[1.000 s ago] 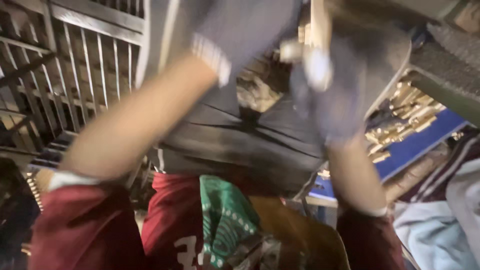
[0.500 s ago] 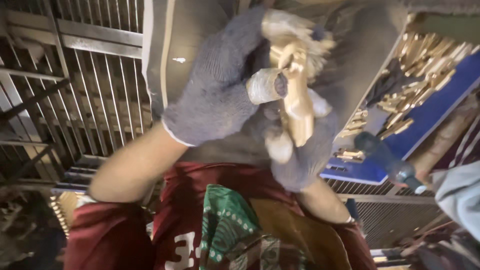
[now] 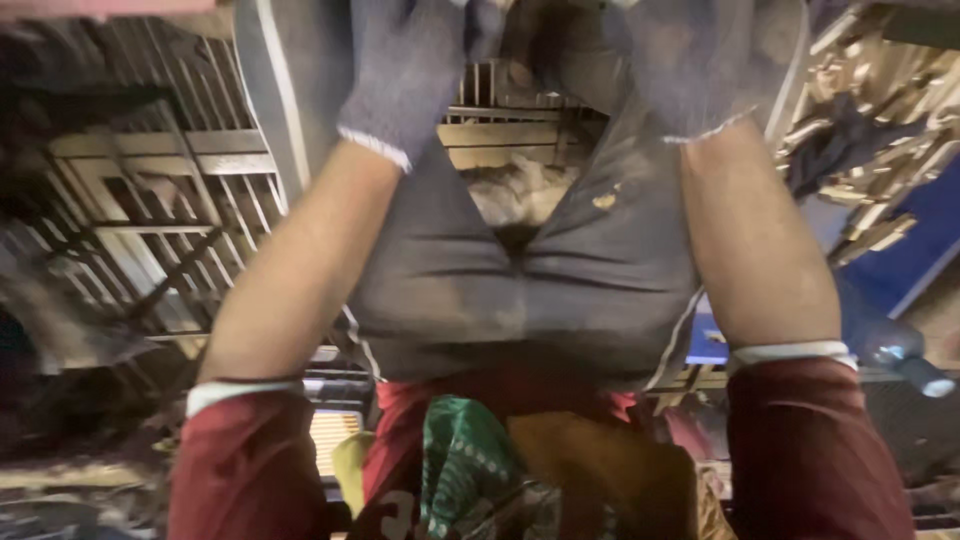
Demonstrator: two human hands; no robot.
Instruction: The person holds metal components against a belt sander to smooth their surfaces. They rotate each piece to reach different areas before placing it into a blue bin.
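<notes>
The top edge cuts off both gloved hands: the left hand [image 3: 405, 70] and right hand [image 3: 700, 60] show only wrists and palms, fingers out of view. The brass-coloured pieces [image 3: 880, 110] at far right are blurred beyond telling.

One head-worn camera looks steeply down along the person's own body, very close. Both forearms stretch up the frame, with the left hand [image 3: 415, 70] and right hand [image 3: 700, 60] cut by the top edge. The lap [image 3: 520, 290] fills the centre.
</notes>
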